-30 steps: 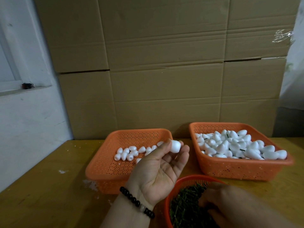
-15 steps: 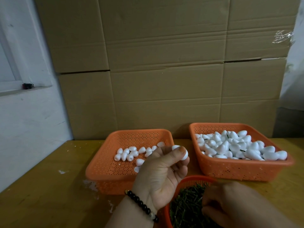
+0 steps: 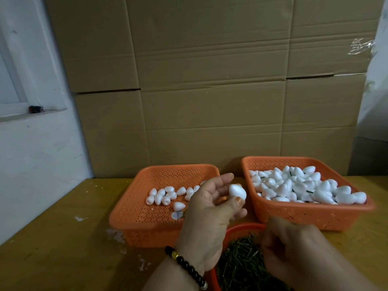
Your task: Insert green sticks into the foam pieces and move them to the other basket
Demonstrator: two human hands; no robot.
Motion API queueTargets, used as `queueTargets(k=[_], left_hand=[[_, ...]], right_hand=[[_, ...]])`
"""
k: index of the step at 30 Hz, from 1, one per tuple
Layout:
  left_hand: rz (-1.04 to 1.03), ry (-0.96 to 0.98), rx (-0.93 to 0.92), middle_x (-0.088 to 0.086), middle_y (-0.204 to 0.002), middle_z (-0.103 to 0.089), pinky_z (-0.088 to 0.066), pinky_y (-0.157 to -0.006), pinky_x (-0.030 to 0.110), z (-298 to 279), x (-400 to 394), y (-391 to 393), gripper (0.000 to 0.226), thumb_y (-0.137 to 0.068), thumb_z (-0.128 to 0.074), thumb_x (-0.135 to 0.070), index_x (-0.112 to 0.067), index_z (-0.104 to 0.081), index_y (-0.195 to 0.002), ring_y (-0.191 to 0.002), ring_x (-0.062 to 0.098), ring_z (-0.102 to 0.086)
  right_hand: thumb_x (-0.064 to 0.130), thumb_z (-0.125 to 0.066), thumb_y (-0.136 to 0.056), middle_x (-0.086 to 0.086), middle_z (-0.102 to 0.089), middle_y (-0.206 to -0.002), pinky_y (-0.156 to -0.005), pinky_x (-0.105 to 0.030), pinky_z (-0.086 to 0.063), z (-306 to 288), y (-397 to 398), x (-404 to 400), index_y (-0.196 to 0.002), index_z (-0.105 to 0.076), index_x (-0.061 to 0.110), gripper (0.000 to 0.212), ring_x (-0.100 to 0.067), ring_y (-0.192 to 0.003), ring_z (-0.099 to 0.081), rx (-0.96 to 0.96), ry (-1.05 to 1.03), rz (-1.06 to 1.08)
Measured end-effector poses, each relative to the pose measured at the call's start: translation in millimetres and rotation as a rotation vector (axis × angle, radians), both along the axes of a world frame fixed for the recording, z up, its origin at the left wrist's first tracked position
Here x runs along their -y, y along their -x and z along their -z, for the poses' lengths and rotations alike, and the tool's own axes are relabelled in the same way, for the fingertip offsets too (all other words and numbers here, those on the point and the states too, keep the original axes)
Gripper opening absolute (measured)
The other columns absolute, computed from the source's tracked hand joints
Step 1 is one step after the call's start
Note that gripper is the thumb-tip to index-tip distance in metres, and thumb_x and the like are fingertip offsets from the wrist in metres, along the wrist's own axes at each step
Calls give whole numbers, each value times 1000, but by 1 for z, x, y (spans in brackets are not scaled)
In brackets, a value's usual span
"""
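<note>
Foam piece in hand: a white foam piece [image 3: 237, 191] sits just right of centre frame, above the gap between the two square baskets.
Left hand: the left hand [image 3: 210, 208] pinches that piece between thumb and fingertips, its grip curled round it; a bead bracelet [image 3: 184, 266] is on the wrist.
Right hand: the right hand [image 3: 294, 246] is at lower right, fingers curled down into the green sticks [image 3: 241, 267] in the round red basket [image 3: 241, 229]. Whether its grip has a stick cannot be told.
Key relation: the foam piece lies up and left of the right hand, well apart; any stick must travel up-left to meet it.
Long axis: the piece looks egg-like, but which end faces the right hand cannot be told.
Source basket: the left basket [image 3: 134, 208] holds a few bare pieces.
Destination: the right basket [image 3: 310, 213], heaped with pieces, lies just right of the held one.
Counter: the yellow counter [image 3: 52, 248] carries all three.
</note>
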State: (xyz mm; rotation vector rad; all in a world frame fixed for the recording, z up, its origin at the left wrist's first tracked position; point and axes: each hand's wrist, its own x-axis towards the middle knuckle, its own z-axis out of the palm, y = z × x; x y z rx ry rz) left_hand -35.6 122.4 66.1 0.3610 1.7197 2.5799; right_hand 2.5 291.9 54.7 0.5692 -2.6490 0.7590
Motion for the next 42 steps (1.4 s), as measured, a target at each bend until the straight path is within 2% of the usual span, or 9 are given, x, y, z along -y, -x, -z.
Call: queueTargets(k=[4, 8, 11, 15, 19, 25, 29, 33, 42], left_hand=[[123, -149, 86, 13, -102, -71, -56, -67, 28, -4, -1, -1, 32, -90, -52, 8, -7, -55, -118, -77, 17, -67], [237, -272, 183, 18, -102, -71, -58, -66, 30, -7, 0, -2, 27, -84, -53, 6, -2, -55, -110, -76, 20, -68], [352, -409, 308, 23, -103, -70, -59, -64, 32, -10, 2, -2, 31, -75, -56, 3, 0, -58, -105, -75, 24, -70], [420, -512, 423, 25, -106, -69, -59, -65, 35, -10, 4, 0, 36, -76, -55, 4, 0, -57, -111, -75, 27, -71], [443, -512, 477, 23, -105, -69, -60, -67, 35, -9, 4, 0, 32, -77, -56, 1, 3, -60, -108, -75, 28, -70], [445, -490, 491, 23, -103, -68, -60, -68, 35, -7, 0, -2, 30, -76, -57, 2, 4, -61, -105, -76, 27, -70], [424, -474, 475, 23, -104, -68, -60, -69, 38, -6, -3, -2, 31, -72, -58, 4, 1, -63, -103, -78, 28, -71], [420, -460, 445, 23, -107, -68, -60, -70, 38, -5, -5, -3, 31, -72, -58, 6, -1, -63, -101, -83, 28, -71], [395, -327, 367, 19, -104, -70, -59, -71, 36, -1, -7, -5, 32, -72, -60, 2, -7, -61, -103, -82, 23, -70]], right_hand=[[11, -76, -56, 11, -60, -57, -42, -17, -45, 5, 0, -1, -78, -52, 33, 39, 1, -50, -58, -168, 72, 16], [-2, -85, -56, 7, -57, -50, -41, -14, -42, 11, 2, 0, -79, -50, 32, 54, 0, -44, -55, -256, 103, 28], [2, -84, -65, 11, -63, -62, -46, -9, -42, 10, 3, 1, -75, -54, 37, 48, 1, -47, -57, -280, 180, 6], [22, -77, -78, 20, -66, -79, -51, -10, -46, 3, 1, 4, -88, -62, 37, 23, 3, -54, -61, -370, 279, -10], [35, -75, -80, 24, -66, -82, -52, -9, -46, -1, -2, 5, -93, -57, 41, 23, 5, -56, -62, -397, 361, 30], [22, -69, -73, 25, -66, -87, -61, -5, -46, -3, -3, 6, -87, -64, 44, 27, 9, -70, -63, -457, 344, 31], [16, -69, -72, 22, -67, -89, -67, -10, -49, -2, -1, 4, -95, -69, 33, 28, 8, -80, -63, -515, 327, 44], [20, -77, -77, 26, -65, -85, -66, -9, -50, -1, 1, 2, -93, -67, 37, 25, 8, -76, -64, -515, 333, 55], [25, -69, -65, 28, -63, -76, -64, 0, -45, 0, 1, 3, -79, -71, 27, 13, 11, -74, -62, -503, 333, 84]])
